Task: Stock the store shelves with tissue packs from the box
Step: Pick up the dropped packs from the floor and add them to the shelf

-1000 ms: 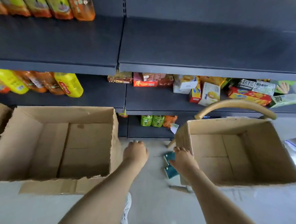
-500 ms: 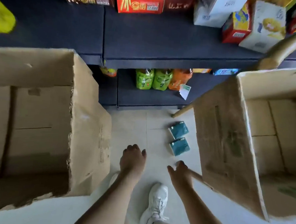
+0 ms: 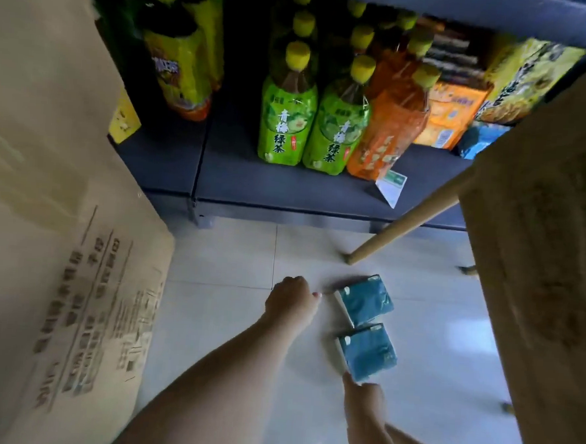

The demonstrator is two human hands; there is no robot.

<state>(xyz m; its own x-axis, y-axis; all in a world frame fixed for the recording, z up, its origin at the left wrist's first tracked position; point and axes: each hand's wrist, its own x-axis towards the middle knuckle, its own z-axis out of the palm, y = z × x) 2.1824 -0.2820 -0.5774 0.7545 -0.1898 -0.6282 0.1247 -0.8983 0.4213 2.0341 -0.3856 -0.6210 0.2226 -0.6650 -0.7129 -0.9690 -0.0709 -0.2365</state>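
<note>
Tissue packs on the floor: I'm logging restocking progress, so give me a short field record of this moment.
tissue packs: two teal ones, far pack and near pack, lying on the floor
left hand: beside the far pack, not on it, holding nothing
right hand: one finger at the near pack's corner
boxes: left box and right box, one on each side
bottom shelf: green bottles, orange bottle; no tissue packs visible

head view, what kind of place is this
Most likely a small grocery or convenience store: a low dark shelf holds rows of green tea bottles with a price tag in front, and a printed cardboard box stands beside it.
</note>
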